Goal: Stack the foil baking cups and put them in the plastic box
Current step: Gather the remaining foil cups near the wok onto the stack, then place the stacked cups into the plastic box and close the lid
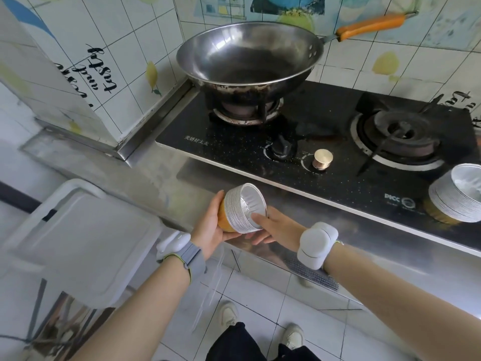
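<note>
A nested stack of foil baking cups [242, 209], silver inside and gold outside, lies tilted on its side in front of the counter edge. My left hand [208, 227] cups its gold bottom and left side. My right hand [278, 227] holds the rim at the lower right, fingers touching the silver edge. A second stack of foil cups [454, 196] stands on the hob's front right corner. A white plastic box with its lid on [78, 238] sits low at the left, beside my left forearm.
A steel wok [247, 56] with an orange handle rests on the left burner of the black gas hob [325, 183]. The right burner [398, 136] is bare. Two knobs sit at the hob's front. The steel counter edge runs below; tiled floor and my shoes lie underneath.
</note>
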A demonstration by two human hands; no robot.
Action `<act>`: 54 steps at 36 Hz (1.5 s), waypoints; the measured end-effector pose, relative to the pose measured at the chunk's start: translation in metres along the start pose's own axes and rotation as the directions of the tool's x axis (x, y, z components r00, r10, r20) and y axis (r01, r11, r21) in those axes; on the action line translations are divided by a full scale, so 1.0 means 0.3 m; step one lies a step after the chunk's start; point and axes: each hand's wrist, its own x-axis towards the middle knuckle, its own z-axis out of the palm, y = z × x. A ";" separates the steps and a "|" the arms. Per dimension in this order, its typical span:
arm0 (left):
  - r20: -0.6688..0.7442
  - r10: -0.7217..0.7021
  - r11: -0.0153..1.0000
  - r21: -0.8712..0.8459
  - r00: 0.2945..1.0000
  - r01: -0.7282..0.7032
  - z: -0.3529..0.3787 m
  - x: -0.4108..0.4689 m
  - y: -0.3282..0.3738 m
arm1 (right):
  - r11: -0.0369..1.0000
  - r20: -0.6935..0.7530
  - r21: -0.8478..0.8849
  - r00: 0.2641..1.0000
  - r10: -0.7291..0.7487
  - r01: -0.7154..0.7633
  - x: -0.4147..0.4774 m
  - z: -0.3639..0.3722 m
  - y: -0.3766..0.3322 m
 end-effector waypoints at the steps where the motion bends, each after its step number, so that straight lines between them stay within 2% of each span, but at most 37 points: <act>1: -0.007 0.007 1.000 0.008 1.000 -0.007 0.000 -0.004 -0.002 | 1.000 -0.003 0.005 1.000 -0.003 0.003 0.006 0.002 0.003; 7: -0.064 0.030 0.999 0.030 0.998 -0.029 -0.007 -0.025 -0.035 | 1.000 -0.017 -0.002 1.000 -0.013 0.013 0.023 0.018 0.012; 11: -0.107 0.034 0.993 0.119 0.994 -0.021 -0.023 -0.041 -0.054 | 0.999 -0.046 -0.040 0.999 -0.016 0.014 0.039 0.033 0.026; 17: -0.262 0.153 0.952 0.299 0.953 -0.071 -0.070 -0.072 -0.077 | 0.998 -0.057 -0.056 0.998 0.018 -0.021 0.069 0.065 0.058; 22: -0.276 0.146 0.944 0.325 0.950 -0.051 -0.121 -0.099 -0.104 | 0.992 -0.075 -0.118 0.996 0.044 -0.053 0.081 0.092 0.061; 25: -0.315 0.110 0.960 0.279 0.943 -0.019 -0.154 -0.115 -0.124 | 0.986 -0.057 -0.162 0.998 0.039 -0.048 0.103 0.122 0.064; 30: -0.296 0.035 0.966 0.254 0.955 0.044 -0.191 -0.135 -0.140 | 0.979 -0.026 -0.195 0.998 0.053 -0.057 0.132 0.170 0.053; 35: -0.275 0.018 0.956 0.288 0.961 0.064 -0.240 -0.136 -0.173 | 0.966 0.003 -0.248 0.997 0.075 -0.072 0.159 0.218 0.054; 38: -0.287 0.011 0.966 0.252 0.958 0.064 -0.298 -0.126 -0.189 | 0.960 0.029 -0.267 0.995 0.095 -0.084 0.186 0.259 0.052; 47: -0.386 -0.071 0.976 0.163 0.920 0.144 -0.468 -0.058 -0.238 | 0.974 0.053 -0.161 0.984 0.169 -0.159 0.287 0.369 0.051; 54: -0.370 -0.166 0.959 0.154 0.914 0.237 -0.546 0.006 -0.287 | 0.953 0.043 -0.207 0.971 0.235 -0.221 0.335 0.408 0.063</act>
